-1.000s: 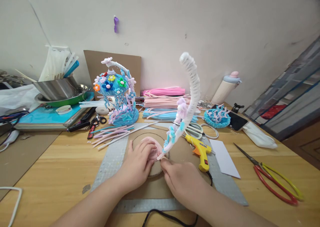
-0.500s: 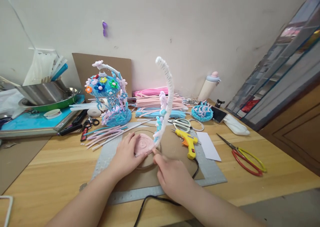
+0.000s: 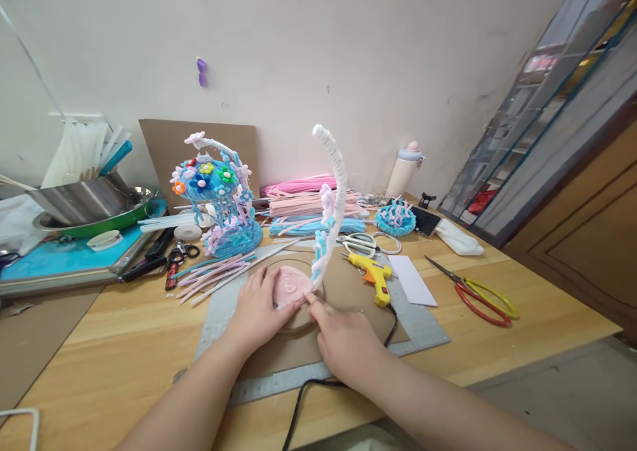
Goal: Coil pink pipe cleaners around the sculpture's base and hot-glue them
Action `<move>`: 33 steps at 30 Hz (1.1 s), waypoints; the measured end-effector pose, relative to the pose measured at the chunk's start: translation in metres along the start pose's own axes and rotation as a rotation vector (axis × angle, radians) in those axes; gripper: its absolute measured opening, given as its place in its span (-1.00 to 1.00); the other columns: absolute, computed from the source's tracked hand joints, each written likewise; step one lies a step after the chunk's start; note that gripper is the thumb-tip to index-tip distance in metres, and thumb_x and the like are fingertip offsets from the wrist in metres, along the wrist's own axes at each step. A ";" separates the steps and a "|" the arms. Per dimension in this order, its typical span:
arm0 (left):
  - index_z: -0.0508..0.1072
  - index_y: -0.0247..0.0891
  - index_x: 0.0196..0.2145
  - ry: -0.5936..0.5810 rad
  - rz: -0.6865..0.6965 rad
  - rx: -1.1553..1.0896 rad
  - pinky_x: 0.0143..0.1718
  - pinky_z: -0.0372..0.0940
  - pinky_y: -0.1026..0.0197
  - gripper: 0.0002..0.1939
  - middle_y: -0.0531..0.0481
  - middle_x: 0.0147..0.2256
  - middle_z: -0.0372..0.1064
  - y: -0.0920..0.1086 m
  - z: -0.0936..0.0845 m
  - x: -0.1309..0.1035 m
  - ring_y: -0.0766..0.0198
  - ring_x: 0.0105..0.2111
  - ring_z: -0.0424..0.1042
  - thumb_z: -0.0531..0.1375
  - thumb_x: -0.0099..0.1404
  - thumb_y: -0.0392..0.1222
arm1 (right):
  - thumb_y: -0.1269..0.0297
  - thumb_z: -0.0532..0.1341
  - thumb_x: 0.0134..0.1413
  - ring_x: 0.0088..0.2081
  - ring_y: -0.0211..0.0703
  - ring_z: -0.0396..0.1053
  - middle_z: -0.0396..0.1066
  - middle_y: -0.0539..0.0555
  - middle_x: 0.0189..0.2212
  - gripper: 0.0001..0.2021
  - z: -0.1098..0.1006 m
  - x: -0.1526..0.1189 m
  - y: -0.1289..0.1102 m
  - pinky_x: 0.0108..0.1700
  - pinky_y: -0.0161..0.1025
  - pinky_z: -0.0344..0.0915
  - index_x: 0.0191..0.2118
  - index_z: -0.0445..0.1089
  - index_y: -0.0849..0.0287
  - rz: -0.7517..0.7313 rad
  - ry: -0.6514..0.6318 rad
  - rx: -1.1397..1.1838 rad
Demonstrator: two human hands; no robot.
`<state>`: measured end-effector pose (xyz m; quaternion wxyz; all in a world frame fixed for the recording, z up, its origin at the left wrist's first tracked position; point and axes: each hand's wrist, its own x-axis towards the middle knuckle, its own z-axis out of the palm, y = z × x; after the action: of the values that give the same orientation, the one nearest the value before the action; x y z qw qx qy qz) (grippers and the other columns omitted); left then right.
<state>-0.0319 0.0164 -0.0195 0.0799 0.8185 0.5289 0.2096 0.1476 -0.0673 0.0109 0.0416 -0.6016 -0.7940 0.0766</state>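
A flat, round pink base [image 3: 288, 284], coiled from pipe cleaners, lies on brown cardboard. From its right edge rises a curved white fuzzy stem [image 3: 340, 192], with lilac and blue pipe-cleaner flowers [image 3: 327, 202] along its lower left side. My left hand [image 3: 261, 312] is closed around the base's left and front edge, thumb along the front. At the foot of the stem, my right hand [image 3: 348, 345] presses its index fingertip against the base's right edge. Its other fingers are curled, and whatever they may hold is hidden.
Right of the stem lies a yellow glue gun [image 3: 375, 278], its black cord [image 3: 303, 398] running in front. Red-and-yellow-handled scissors [image 3: 478, 298] rest farther right. Behind are pipe-cleaner bundles [image 3: 318, 205]; a finished flowered pipe-cleaner lamp shape [image 3: 213, 192] stands left.
The camera view has shifted slightly, so background things sit further left and mostly lower. Both hands keep the same hold at the pink base, and the stem stays upright.
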 end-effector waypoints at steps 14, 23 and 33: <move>0.16 -0.26 0.18 0.003 0.029 -0.044 0.15 0.09 -0.05 -0.26 -0.22 0.13 0.15 -0.002 0.004 0.002 -0.05 0.15 0.14 0.21 0.14 0.14 | 0.44 -0.03 0.15 -0.32 0.07 0.50 0.53 0.17 -0.32 -0.58 -0.009 0.016 -0.001 -0.41 -0.20 0.21 0.14 0.13 0.22 0.122 -0.027 -0.005; 0.18 -0.26 0.18 -0.019 0.017 -0.045 0.16 0.07 -0.10 -0.29 -0.25 0.15 0.11 -0.002 0.002 0.001 -0.09 0.18 0.11 0.17 0.17 0.15 | 0.47 0.04 0.07 -0.14 0.00 0.47 0.25 0.25 0.18 -0.51 -0.004 -0.002 0.004 -0.30 -0.22 0.27 0.17 0.16 0.23 -0.075 -0.059 0.006; 0.20 -0.23 0.19 -0.049 -0.009 -0.010 0.16 0.06 -0.12 -0.29 -0.26 0.19 0.07 -0.001 0.001 0.001 -0.12 0.21 0.07 0.15 0.18 0.18 | 0.41 0.00 0.13 -0.16 0.02 0.49 0.26 0.27 0.17 -0.52 0.000 0.006 -0.002 -0.34 -0.20 0.31 0.20 0.13 0.28 0.010 0.021 -0.022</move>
<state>-0.0324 0.0179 -0.0205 0.0979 0.8206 0.5294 0.1917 0.1438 -0.0616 0.0107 0.0429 -0.6068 -0.7913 0.0618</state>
